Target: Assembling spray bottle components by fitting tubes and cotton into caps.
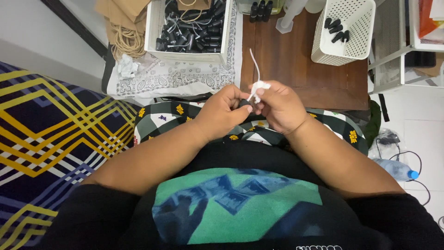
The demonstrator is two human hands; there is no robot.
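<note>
Both of my hands meet over my lap, just in front of a low brown wooden table [296, 69]. My left hand [222, 111] pinches a small black cap-like part [243, 104] between thumb and fingers. My right hand [280, 106] grips a small white pump piece [260, 86] whose thin white tube [255, 65] sticks up and away from me. The black part and the white piece touch between my fingertips.
A white box [189, 54] full of black parts stands on a patterned white cloth [175, 78] at the back left. A white perforated basket [344, 32] with a few black caps sits at the back right. A plastic bottle [393, 167] and cables lie on the floor at right.
</note>
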